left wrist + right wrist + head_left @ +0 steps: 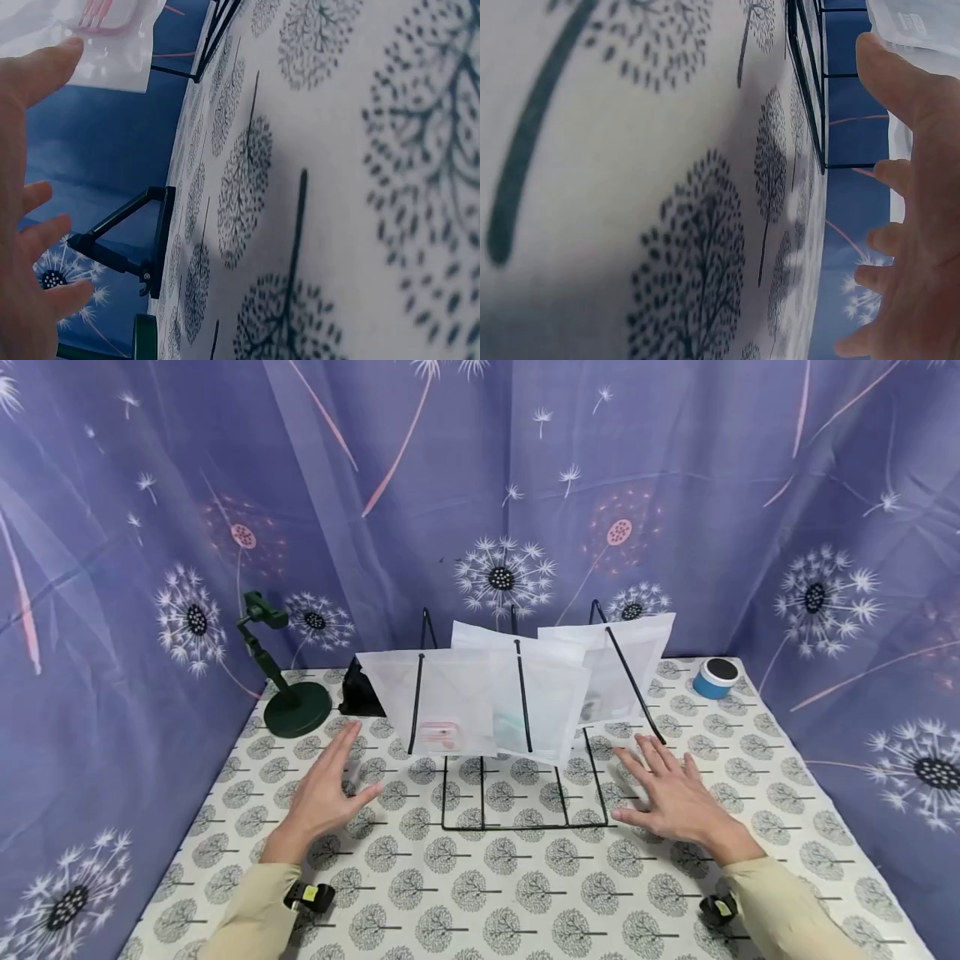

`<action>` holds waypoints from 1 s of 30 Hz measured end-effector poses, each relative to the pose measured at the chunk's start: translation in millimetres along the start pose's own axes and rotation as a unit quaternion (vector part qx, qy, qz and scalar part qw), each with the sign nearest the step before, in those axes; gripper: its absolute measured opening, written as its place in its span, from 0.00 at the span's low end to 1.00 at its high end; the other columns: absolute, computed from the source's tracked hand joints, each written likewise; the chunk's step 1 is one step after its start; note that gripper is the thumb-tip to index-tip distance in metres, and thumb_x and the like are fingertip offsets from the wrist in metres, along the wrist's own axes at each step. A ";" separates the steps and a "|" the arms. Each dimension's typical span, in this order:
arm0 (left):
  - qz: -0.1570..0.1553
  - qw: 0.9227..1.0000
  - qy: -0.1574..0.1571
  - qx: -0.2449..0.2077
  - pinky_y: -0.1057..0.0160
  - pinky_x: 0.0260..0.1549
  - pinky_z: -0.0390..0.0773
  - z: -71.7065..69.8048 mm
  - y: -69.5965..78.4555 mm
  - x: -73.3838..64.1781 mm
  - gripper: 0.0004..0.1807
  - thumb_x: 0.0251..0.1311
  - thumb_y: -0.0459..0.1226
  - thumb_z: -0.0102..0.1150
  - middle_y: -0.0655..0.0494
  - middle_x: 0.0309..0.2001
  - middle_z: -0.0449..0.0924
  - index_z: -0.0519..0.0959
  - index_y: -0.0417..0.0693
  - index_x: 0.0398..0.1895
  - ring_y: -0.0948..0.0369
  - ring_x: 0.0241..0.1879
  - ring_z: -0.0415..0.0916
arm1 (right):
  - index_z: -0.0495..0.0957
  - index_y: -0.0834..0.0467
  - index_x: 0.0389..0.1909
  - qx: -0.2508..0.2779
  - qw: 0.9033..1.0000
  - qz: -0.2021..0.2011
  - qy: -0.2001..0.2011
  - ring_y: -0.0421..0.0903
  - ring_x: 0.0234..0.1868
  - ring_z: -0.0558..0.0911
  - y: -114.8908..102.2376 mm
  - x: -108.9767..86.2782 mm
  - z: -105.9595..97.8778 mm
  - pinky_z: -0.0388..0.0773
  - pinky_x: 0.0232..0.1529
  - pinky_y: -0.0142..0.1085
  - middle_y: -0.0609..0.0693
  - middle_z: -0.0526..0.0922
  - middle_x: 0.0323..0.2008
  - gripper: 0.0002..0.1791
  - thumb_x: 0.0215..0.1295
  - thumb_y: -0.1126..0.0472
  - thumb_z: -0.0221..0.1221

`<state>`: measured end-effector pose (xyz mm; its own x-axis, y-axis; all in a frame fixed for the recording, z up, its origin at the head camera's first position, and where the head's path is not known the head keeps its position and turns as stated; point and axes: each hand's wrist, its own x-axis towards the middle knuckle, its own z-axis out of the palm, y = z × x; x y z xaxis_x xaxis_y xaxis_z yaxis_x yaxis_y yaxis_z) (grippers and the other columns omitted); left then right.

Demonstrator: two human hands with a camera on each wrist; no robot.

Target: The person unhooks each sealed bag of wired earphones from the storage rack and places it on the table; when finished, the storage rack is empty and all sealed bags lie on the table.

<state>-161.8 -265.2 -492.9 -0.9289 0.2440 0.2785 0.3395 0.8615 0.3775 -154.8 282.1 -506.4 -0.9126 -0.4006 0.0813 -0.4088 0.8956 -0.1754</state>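
A black wire rack [525, 828] stands mid-table, and three white translucent pouches lean between its upright wires. The left pouch [457, 702] shows a pink outlined shape near its bottom, seen closer in the left wrist view as fork-like tines on the pouch [124, 60]. A faint green mark shows through the middle pouch [555, 710], which overlaps the left one. The right pouch [637, 647] sits tilted, with something greyish inside. To the rack's left is my left hand [318, 797], fingers spread and holding nothing. My right hand [675, 797], also spread and empty, is at the rack's right side.
At the back left stand a dark green stand [297, 708] with a round base and a black folding stand [362, 693]. A blue round container [716, 681] with a black top is at the back right. Purple dandelion-print curtains [405, 552] enclose the tree-patterned tabletop [472, 893].
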 end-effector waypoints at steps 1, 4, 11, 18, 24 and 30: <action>-0.003 1.000 -0.001 -0.007 0.32 0.61 0.65 0.0 0.7 0.4 0.58 0.52 0.56 0.67 0.55 0.79 0.42 0.39 0.64 0.79 0.43 0.74 0.51 | 0.50 0.45 0.77 -0.002 1.000 -0.004 0.002 0.67 0.75 0.49 -1.0 0.8 0.4 0.42 0.62 0.78 0.64 0.47 0.76 0.55 0.53 0.25 0.57; -0.014 0.999 0.001 -0.029 0.28 0.55 0.68 1.2 1.6 1.9 0.58 0.51 0.56 0.68 0.53 0.79 0.44 0.39 0.68 0.78 0.40 0.72 0.54 | 0.52 0.46 0.76 -0.006 1.000 -0.013 0.002 0.68 0.74 0.50 -3.3 3.4 2.0 0.45 0.61 0.79 0.64 0.47 0.76 0.54 0.53 0.25 0.58; 0.001 0.995 0.016 -0.103 0.28 0.55 0.67 5.1 1.0 6.7 0.56 0.51 0.50 0.71 0.50 0.76 0.52 0.44 0.64 0.78 0.41 0.68 0.62 | 0.54 0.47 0.76 -0.005 1.000 -0.019 -0.004 0.68 0.74 0.51 -5.7 7.3 9.2 0.45 0.61 0.79 0.63 0.49 0.76 0.56 0.50 0.23 0.57; 0.076 0.972 0.054 -0.214 0.42 0.57 0.73 -5.4 20.4 12.9 0.55 0.48 0.30 0.72 0.40 0.71 0.60 0.49 0.45 0.77 0.56 0.67 0.66 | 0.54 0.45 0.76 0.005 1.000 -0.023 -0.010 0.69 0.73 0.51 -7.2 8.4 17.6 0.46 0.62 0.78 0.65 0.50 0.75 0.56 0.49 0.23 0.58; 0.127 0.952 0.073 -0.269 0.58 0.56 0.79 -4.6 29.0 22.1 0.52 0.44 0.21 0.71 0.27 0.66 0.62 0.51 0.29 0.73 0.80 0.63 0.61 | 0.55 0.46 0.75 0.003 0.999 -0.030 -0.014 0.69 0.73 0.52 -7.9 8.8 17.5 0.47 0.62 0.78 0.65 0.51 0.75 0.55 0.49 0.23 0.58; 0.125 0.937 0.082 -0.316 0.76 0.57 0.73 5.6 30.3 29.6 0.52 0.43 0.18 0.69 0.25 0.64 0.62 0.50 0.27 0.72 0.55 0.62 0.72 | 0.57 0.48 0.75 0.001 0.999 -0.031 -0.023 0.69 0.73 0.52 -6.8 9.7 19.4 0.48 0.62 0.78 0.65 0.51 0.75 0.55 0.50 0.23 0.58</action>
<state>-179.8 -229.4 -478.1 -0.7905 0.2872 0.5409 0.6120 0.3378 0.7151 -160.9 268.4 -523.4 -0.8849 -0.4634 0.0472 -0.4641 0.8686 -0.1737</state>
